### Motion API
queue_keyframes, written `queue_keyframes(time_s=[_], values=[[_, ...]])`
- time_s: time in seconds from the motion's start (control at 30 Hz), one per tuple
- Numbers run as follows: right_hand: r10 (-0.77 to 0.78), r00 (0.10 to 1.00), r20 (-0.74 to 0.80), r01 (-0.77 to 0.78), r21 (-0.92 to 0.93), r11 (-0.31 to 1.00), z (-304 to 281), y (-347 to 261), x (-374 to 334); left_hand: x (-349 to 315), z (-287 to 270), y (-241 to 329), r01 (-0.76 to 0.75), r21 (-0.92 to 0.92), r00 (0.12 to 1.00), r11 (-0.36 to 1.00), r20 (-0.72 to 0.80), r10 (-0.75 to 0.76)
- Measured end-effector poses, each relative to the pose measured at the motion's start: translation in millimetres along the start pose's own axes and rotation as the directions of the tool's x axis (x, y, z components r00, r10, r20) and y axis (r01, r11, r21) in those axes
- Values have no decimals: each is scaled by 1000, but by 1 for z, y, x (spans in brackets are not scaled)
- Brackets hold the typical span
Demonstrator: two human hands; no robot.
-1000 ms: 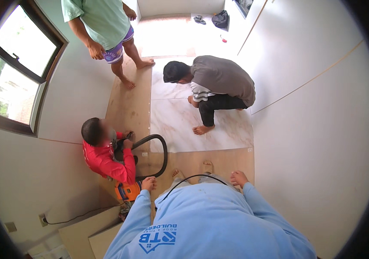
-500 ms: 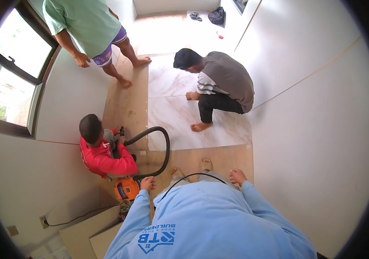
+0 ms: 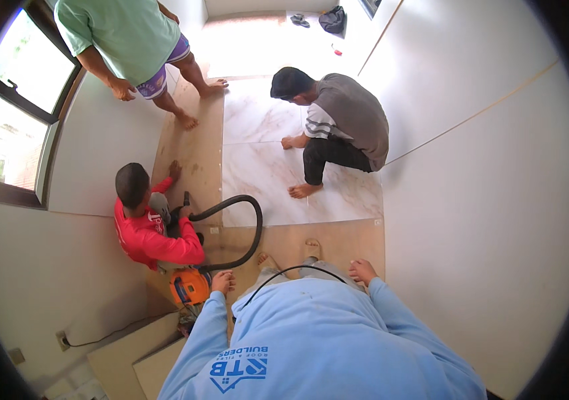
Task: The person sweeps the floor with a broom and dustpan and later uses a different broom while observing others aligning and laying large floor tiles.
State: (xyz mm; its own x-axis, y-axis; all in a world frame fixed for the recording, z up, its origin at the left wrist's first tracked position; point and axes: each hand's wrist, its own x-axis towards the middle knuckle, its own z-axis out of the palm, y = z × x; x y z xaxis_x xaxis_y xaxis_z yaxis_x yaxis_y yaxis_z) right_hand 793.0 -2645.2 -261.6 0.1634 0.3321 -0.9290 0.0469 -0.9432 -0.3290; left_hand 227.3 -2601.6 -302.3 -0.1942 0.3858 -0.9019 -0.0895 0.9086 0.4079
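My left hand (image 3: 223, 281) hangs at my left side, close to an orange vacuum cleaner (image 3: 190, 287), without touching it. Its fingers are loosely bent and I see nothing in them. On the other side, my right hand (image 3: 363, 272) hangs by my thigh, also with loose fingers and nothing held. A thin black cable (image 3: 301, 268) arcs across my front between the hands. Ahead of my feet lie large white marble-patterned tiles (image 3: 264, 193). A black vacuum hose (image 3: 258, 230) curves from the cleaner to a person in red at the left.
A person in a grey shirt (image 3: 354, 120) squats on the tiles, hand on the joint. Another in a green shirt (image 3: 124, 40) stands far left by the window (image 3: 21, 100). Bare board flooring (image 3: 358, 243) borders the tiles. Loose panels (image 3: 121, 353) lie lower left, near a wall outlet (image 3: 62, 340).
The person in red has put one hand forward on the floor, keeping the other at the hose. The view has shifted slightly; my hands hang as before.
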Motion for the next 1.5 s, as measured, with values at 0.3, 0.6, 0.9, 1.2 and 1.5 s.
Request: queue_keyframes(time_s=[0.3, 0.6, 0.9, 1.2, 1.5], values=[[16, 1000, -13, -16, -8, 1000, -1, 8, -14, 6, -1, -13, 28, -29, 997, 999, 70, -26], [66, 998, -20, -67, -35, 997, -2, 23, -18, 5, 3, -10, 28, 7, 998, 1000, 53, -28], [29, 996, -83, -37, -104, 994, 24, 42, -33, 16, -22, -4, 21, 31, 996, 999, 83, -24], [-63, 989, -135, 15, -337, 942, 61, 92, -52, 59, -77, 6, 107, -55, 971, 993, 218, -93], [-32, 996, -81, -11, -481, 877, 94, 83, -79, 102, -114, 26, 82, -182, 954, 980, 298, -24]])
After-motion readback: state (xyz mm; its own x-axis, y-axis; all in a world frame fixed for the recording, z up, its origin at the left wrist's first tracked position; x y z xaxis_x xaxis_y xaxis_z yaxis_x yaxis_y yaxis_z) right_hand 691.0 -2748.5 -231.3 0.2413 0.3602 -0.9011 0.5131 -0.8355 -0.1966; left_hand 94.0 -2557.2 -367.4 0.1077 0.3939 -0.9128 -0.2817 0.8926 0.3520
